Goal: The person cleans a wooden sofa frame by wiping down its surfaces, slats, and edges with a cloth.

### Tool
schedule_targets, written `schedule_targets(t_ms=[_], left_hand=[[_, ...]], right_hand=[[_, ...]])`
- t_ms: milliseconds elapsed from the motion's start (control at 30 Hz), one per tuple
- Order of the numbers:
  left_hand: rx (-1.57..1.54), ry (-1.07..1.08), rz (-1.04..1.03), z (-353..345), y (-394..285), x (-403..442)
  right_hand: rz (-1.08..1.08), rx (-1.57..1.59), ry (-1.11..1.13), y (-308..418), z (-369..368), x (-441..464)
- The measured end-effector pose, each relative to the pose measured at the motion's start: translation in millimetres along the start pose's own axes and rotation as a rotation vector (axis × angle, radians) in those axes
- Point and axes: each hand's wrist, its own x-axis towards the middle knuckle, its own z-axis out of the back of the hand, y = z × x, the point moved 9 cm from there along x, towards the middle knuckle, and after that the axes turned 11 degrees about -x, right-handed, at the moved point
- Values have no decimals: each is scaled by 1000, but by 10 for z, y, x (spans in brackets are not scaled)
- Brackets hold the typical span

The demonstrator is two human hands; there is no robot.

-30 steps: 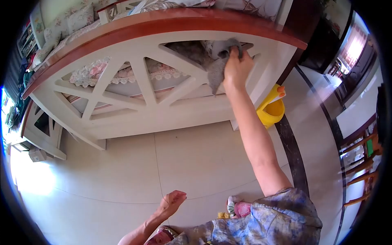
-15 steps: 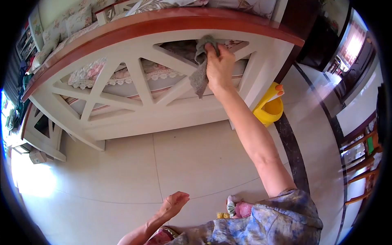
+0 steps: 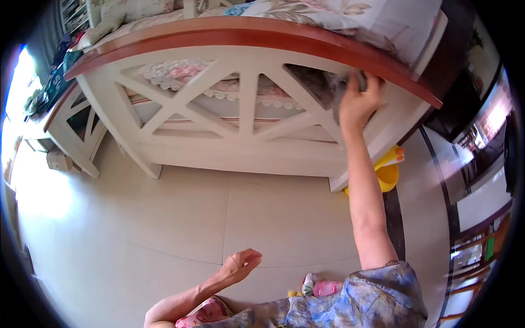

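Note:
My right hand [image 3: 361,104] reaches to the right part of a white bed footboard [image 3: 235,156], just under its red-brown top rail [image 3: 235,34]. The fingers are closed on a grey cloth [image 3: 337,85], which is blurred and partly hidden by the hand and the frame. Near my body, my left hand [image 3: 241,264] hovers over the floor, its fingers curled together with nothing visible in them.
Behind the footboard lies bedding with lace trim [image 3: 219,90]. A yellow bucket [image 3: 387,177] stands on the floor by the right bed leg. A small white cabinet [image 3: 76,131] is at left, wooden chairs [image 3: 470,273] at right.
My right hand has shifted right along the footboard with the cloth, toward its right end. The view has turned a little. My left hand keeps nearly the same pose.

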Motion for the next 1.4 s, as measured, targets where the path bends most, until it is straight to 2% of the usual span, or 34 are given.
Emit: schedule_targets(t_ms=[33,67,267,300,433,567,633,733,833,900,967,1033,1100,1133,1200,1233,1267,1333,1400], left_hand=[[4,11,-37,8,-22,7],[-6,-1,-38,39,-52,-4],[-86,-56,-116,302,-185,-46],[-106,-83,-110,367,-185,-53],[-195,-148,-111,546,-30,-73],[-179,-144,-66,697,7,-116],[-274,-190,-147,770,18,-143],[-304,-195,-150,811,88,-182],[-323,-202,-134,837,172,-261],[-324,-209,-125,885,185,-345],[-325,-222,-122,931,244,-371],[-348,-248,-111,954,367,-365],[-369,-244,-113,939,345,-369],[-393,-240,-118,934,311,-359],[-388,-224,-145,920,226,-322],[-379,-214,-166,917,167,-306],[-392,-233,-180,954,101,-301],[-318,-207,-170,968,-25,-309],[-364,-238,-214,1048,-33,-320]], right_hand=[[331,-434,418,706,88,118],[338,-419,419,841,2,70],[87,219,119,1298,-551,-266],[74,250,79,1448,-560,-263],[251,231,243,2078,-868,-473],[382,251,285,2819,-1225,-662],[506,224,255,3213,-1315,-740],[579,199,289,3331,-1344,-748],[569,115,380,2786,-1145,-669],[536,19,326,2284,-955,-627],[553,5,310,2094,-862,-597],[562,-11,297,2139,-873,-581],[713,-44,183,2473,-960,-640],[716,-42,180,2624,-997,-651],[797,-41,296,2957,-1142,-699],[783,-14,392,3013,-1191,-693],[796,8,380,3045,-1160,-684],[772,-19,208,2959,-1012,-608],[598,58,230,2786,-995,-558]])
